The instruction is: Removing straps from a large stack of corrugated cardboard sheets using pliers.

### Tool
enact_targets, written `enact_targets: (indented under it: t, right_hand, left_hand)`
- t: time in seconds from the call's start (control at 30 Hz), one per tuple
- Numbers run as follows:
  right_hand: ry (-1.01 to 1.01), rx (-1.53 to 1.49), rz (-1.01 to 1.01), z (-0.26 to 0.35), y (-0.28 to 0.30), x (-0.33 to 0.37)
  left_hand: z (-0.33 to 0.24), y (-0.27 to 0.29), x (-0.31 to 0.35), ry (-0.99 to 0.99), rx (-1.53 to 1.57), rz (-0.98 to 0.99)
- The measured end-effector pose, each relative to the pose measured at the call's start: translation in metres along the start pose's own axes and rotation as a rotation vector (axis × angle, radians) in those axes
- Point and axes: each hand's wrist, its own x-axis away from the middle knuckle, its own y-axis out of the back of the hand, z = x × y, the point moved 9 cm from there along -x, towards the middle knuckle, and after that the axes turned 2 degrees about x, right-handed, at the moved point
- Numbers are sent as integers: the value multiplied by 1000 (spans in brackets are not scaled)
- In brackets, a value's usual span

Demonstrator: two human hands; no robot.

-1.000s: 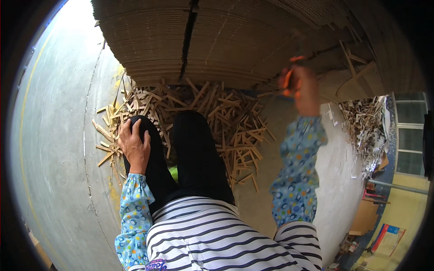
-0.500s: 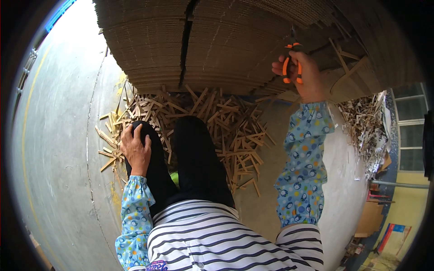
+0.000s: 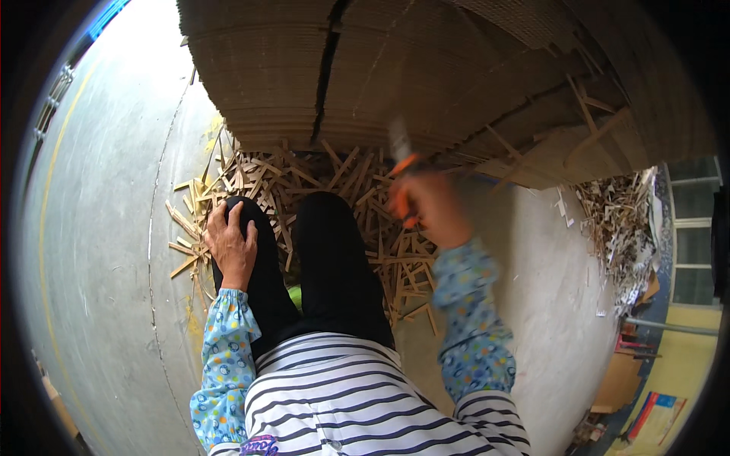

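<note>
Hands were apart. Right hand [image 3: 432, 207], blurred, was clamped on orange-handled pliers [image 3: 406, 163], near lower edge of cardboard stack [image 3: 258, 83]. Left hand [image 3: 231, 247] rested spread on left knee [image 3: 265, 228], well apart from pliers.

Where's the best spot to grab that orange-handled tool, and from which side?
Probably by the orange handles, from the near side, as the right hand does: the blurred metal end points away, toward the stacked cardboard.

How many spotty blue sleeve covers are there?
2. The left sleeve cover is behind the left hand, which rests on the left knee; the right sleeve cover is behind the right hand, which grips an orange-handled hand tool.
</note>
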Motion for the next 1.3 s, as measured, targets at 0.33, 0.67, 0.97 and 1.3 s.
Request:
enact_targets:
  t: [0.33, 0.67, 0.97, 1.3]
  right_hand:
    - [186, -250, -207, 80, 68, -47]
    - [-25, -309, 41, 36, -4, -29]
    - [227, -245, -271, 106, 110, -45]
    - [222, -376, -346, 78, 106, -30]
  left_hand:
    - [-7, -7, 2, -39, 53, 18]
    - [1, -5, 1, -21, 31, 9]
    - [-1, -3, 2, -31, 24, 0]
    - [3, 0, 3, -25, 37, -15]
